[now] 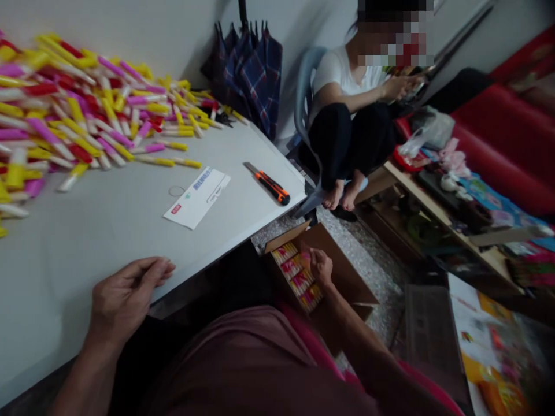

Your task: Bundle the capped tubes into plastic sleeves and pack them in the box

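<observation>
My left hand is by the table's near edge, thumb and fingers pinched together; what they hold, if anything, is hidden. My right hand reaches into an open cardboard box, fingers closed at a pinkish, blurred item I cannot make out. Packed in rows inside the box are bundles of coloured sticks. On the white table lie a torn white paper piece with print, a thin rubber band and an orange-and-black utility knife. A large heap of pale sticks with yellow, pink and red ends covers the far left.
A folded plaid umbrella leans on the wall behind the table. Another person sits on a grey chair beyond the table corner. To the right, a low wooden shelf bears bags and clutter beside a red sofa.
</observation>
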The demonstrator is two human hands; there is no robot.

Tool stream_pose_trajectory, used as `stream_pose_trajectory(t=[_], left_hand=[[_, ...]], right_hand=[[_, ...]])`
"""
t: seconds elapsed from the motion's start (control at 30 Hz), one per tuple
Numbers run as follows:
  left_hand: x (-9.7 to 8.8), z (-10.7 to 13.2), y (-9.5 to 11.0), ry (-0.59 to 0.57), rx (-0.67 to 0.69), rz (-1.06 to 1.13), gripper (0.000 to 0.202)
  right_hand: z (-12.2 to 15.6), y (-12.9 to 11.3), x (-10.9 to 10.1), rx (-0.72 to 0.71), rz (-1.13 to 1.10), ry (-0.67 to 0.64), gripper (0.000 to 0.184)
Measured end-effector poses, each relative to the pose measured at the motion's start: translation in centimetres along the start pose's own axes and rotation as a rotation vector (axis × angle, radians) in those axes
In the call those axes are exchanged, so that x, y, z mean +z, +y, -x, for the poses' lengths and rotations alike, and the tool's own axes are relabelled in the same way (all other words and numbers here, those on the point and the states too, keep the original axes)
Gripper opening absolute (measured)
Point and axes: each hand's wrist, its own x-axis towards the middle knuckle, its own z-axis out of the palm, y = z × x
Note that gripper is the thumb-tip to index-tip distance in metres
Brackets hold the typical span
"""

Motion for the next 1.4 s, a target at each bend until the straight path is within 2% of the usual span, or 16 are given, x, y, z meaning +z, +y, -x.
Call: stream_pose_trajectory(t=[0.1, 0.23, 0.37, 0.5, 0.6, 0.73, 0.8, 0.87, 1.0, 1.23, 1.3, 1.4], left_hand=[[0.0, 0.1, 0.2, 0.027, 0.004, -0.047, 0.029], [0.1, 0.4, 0.1, 0.051, 0.019, -0.067, 0.024], [0.2, 0.6, -0.2, 0.073, 0.031, -0.064, 0.024], [0.1, 0.6, -0.4, 0.068, 0.009, -0.058, 0.022], [0.1, 0.6, -0.3, 0.079, 0.013, -0.046, 0.022], [0.0, 0.6, -0.1, 0.053, 0.021, -0.06, 0.025], [0.1, 0.5, 0.0, 0.053, 0.034, -0.063, 0.027], [0.2, 0.6, -0.1, 0.089, 0.039, -0.046, 0.029], [0.4, 0.7, -0.3, 0.109, 0.037, -0.067, 0.031], [0.2, 0.7, -0.6, 0.114, 0.032, -0.056, 0.027], [0.2, 0.7, -0.7, 0.115, 0.043, -0.062, 0.025], [0.2, 0.7, -0.7, 0.132, 0.063, -0.049, 0.023]], right_hand=[[-0.4, 2.8, 1.1, 0.061, 0.014, 0.009, 0.04], [-1.1, 4.7, -0.6, 0.071, 0.011, 0.038, 0.046], [-1.7, 4.2, -2.8, -0.001, -0.009, 0.063, 0.056], [-1.9, 3.0, -4.1, -0.059, -0.016, 0.112, 0.055], [-1.9, 2.7, -2.2, -0.063, -0.009, 0.125, 0.052], [-2.3, 3.5, 2.1, -0.037, -0.006, 0.032, 0.048], [-2.7, 4.2, 3.2, -0.023, 0.002, 0.001, 0.048], [-3.0, 4.9, 3.2, -0.008, 0.018, -0.028, 0.048], [-2.9, 5.6, 1.7, 0.01, 0.045, -0.063, 0.053], [-3.0, 4.0, -1.1, -0.02, 0.043, -0.043, 0.057], [-2.8, 3.7, -1.2, -0.022, 0.043, -0.03, 0.056], [-2.2, 3.5, 0.1, -0.012, 0.041, -0.066, 0.052]])
